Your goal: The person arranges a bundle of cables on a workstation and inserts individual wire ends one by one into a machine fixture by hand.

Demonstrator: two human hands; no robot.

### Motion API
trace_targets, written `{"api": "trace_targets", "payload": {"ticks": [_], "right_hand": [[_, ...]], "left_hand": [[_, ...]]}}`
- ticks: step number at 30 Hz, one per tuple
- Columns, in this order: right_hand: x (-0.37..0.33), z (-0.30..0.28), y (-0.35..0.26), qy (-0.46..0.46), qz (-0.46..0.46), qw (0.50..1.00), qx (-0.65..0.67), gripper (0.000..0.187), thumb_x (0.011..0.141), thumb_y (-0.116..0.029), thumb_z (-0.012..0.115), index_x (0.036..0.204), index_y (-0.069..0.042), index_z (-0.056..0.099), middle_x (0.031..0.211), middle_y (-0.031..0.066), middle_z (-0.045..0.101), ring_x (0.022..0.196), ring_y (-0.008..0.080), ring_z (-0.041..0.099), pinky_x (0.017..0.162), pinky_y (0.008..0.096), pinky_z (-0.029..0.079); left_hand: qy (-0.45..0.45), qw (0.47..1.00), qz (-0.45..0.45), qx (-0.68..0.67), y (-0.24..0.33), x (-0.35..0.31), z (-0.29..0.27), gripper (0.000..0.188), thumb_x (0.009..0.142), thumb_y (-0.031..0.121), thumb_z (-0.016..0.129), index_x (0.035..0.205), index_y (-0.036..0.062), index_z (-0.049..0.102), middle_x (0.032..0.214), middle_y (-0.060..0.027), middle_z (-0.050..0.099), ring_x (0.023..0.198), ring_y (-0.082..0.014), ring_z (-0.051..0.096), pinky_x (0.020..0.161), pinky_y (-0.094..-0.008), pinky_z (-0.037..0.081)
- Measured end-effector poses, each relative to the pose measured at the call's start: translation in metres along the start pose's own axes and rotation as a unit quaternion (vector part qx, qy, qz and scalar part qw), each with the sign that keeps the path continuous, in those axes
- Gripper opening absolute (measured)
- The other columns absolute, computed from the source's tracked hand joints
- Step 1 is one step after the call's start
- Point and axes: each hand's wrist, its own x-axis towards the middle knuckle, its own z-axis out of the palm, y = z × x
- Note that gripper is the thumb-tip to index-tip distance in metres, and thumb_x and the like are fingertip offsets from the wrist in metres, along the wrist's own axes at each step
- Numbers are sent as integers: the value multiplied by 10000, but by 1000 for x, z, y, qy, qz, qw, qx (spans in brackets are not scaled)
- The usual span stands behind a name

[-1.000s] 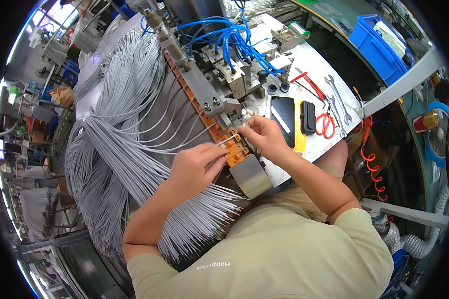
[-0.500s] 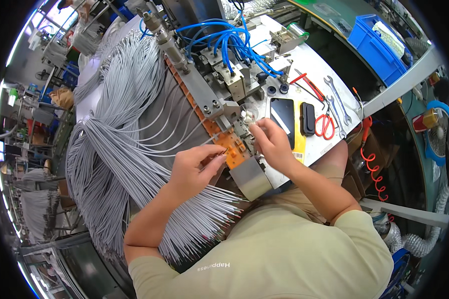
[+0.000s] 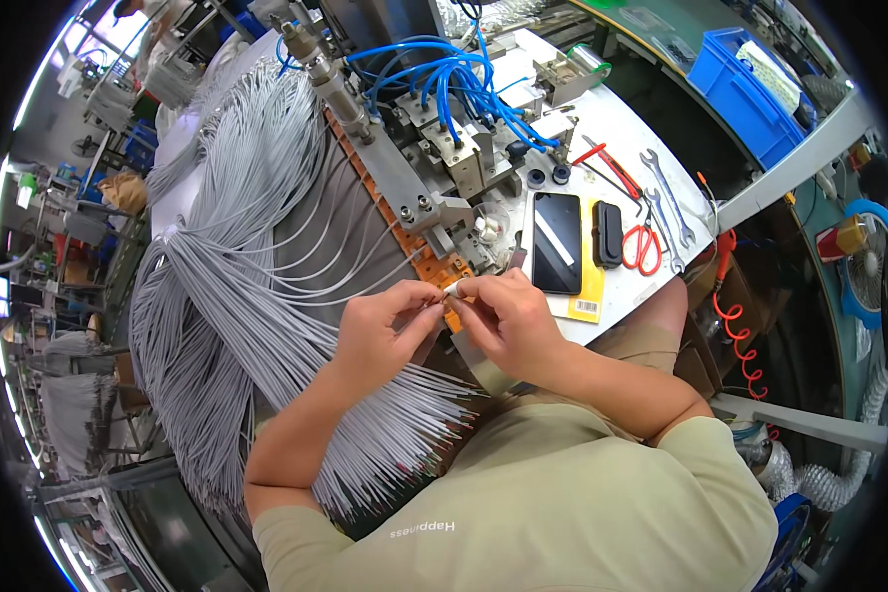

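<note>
My left hand (image 3: 390, 326) is closed in a pinch on the thin wire end of a grey cable, most of it hidden by the fingers. Meeting it fingertip to fingertip, my right hand (image 3: 511, 321) pinches a small white plastic piece (image 3: 453, 289) against that wire end. Both hands are above the orange fixture strip (image 3: 434, 268) at the front of a metal bench machine (image 3: 454, 163). Just beyond the right hand, a clear round dish (image 3: 491, 227) holds more small white pieces. Left of my hands spreads a large bundle of grey cables (image 3: 257, 286), their stripped ends fanned out by my lap.
Blue air hoses (image 3: 444, 74) loop over the machine. On the white tabletop at right are a black phone (image 3: 557, 242), a black case (image 3: 608, 235), red-handled scissors (image 3: 644, 249), and wrenches (image 3: 669, 202). A blue bin (image 3: 745, 94) stands farther off; a coiled red hose (image 3: 735, 331) hangs at right.
My right hand has come from beside the dish, left and nearer, bringing a small white piece to the left fingertips. My left hand stays nearly in place.
</note>
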Motion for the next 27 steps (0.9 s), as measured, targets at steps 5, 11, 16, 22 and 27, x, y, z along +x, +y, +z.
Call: {"api": "trace_targets", "payload": {"ticks": [5, 11, 16, 22, 27], "right_hand": [[4, 2, 0, 4, -4, 1000, 1, 126, 854, -59, 725, 944, -33, 639, 630, 19, 602, 526, 162, 539, 630, 298, 377], [5, 2, 7, -99, 134, 973, 159, 114, 883, -71, 688, 927, -26, 593, 729, 71, 609, 575, 200, 526, 676, 332, 400], [15, -6, 23, -84, -104, 990, 32, 135, 880, -77, 686, 917, -22, 568, 761, 89, 572, 632, 250, 510, 687, 358, 415], [17, 1, 25, -13, -92, 994, -56, 131, 895, -92, 677, 869, -38, 560, 728, 54, 538, 646, 231, 496, 659, 340, 415], [16, -2, 56, -13, 281, 948, 147, 173, 932, -131, 669, 849, -31, 555, 691, -8, 538, 617, 85, 467, 571, 273, 380]], "left_hand": [[-7, 1000, -4, -13, -2, 1, -3, 145, 886, -12, 656, 1029, -35, 661, 872, -83, 715, 797, -128, 703, 722, -252, 561], [-48, 998, -30, -30, -4, -1, -6, 142, 898, 12, 653, 1031, -38, 654, 876, -77, 711, 766, -120, 682, 715, -251, 553], [-91, 965, -153, -192, -9, 0, -10, 147, 911, 38, 650, 1038, -36, 655, 882, -72, 711, 736, -113, 665, 715, -245, 539], [38, 997, 44, 56, -14, -2, -1, 166, 878, 45, 688, 1035, -3, 708, 895, -103, 720, 686, -132, 660, 673, -243, 522], [21, 989, 95, 111, 16, -4, -9, 191, 842, 52, 723, 1030, 18, 730, 896, -131, 717, 697, -167, 671, 646, -257, 517]]}}
